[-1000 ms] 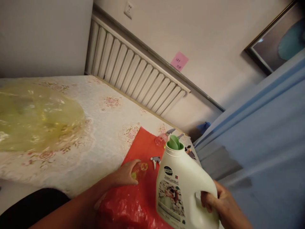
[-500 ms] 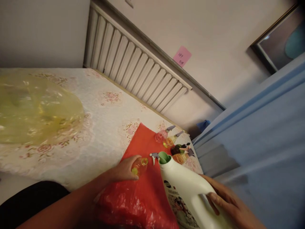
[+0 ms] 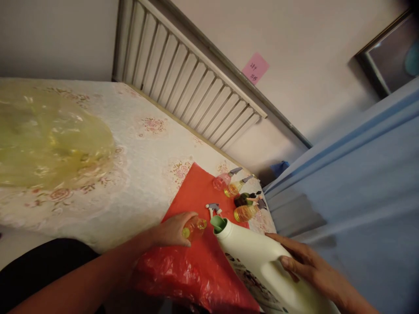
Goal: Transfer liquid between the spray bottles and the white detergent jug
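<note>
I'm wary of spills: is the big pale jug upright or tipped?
Tipped: the jug slants under the right hand, its green spout toward the small clear bottle in the left hand. No liquid stream shows.

Single head-worn view, looking forward and down, tilted sideways, near the flowered tablecloth (image 3: 140,170)

Left hand (image 3: 173,229): curled round a small see-through bottle (image 3: 195,230), lower centre of the frame.
Right hand (image 3: 314,267): holding a tilted pale jug (image 3: 257,250), lower right.
Red plastic (image 3: 190,272): spread bottom centre.
Yellow bag (image 3: 49,144): over at far left.
</note>
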`<state>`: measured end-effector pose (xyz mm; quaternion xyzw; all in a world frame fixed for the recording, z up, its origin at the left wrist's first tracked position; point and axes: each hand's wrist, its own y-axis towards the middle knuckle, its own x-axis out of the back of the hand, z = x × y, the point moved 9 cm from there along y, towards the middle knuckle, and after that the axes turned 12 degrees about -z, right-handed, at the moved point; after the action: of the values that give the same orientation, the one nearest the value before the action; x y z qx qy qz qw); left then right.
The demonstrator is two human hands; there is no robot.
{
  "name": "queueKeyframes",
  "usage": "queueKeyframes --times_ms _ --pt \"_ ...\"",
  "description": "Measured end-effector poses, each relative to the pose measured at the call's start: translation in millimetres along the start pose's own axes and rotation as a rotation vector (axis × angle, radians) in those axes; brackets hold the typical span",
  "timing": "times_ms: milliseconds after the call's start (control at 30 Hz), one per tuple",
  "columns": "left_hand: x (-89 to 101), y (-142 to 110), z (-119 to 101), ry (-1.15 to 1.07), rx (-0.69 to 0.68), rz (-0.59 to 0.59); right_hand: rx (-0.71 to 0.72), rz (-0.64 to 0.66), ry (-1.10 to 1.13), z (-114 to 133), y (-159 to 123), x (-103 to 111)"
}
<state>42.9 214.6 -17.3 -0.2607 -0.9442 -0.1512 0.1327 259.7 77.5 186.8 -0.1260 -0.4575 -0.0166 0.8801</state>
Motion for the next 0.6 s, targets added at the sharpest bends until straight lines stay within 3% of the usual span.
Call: queueKeyframes --times_ms 400,600 --pt "-3.0 -8.3 -15.1 -0.003 -0.017 0.045 -0.033 0.067 -0.034 -0.1 -0.1 -2.2" --pt "-7.1 -8.7 -12.0 0.003 -0.034 0.061 -0.029 0.076 -0.026 3.8 0.3 -1.1"
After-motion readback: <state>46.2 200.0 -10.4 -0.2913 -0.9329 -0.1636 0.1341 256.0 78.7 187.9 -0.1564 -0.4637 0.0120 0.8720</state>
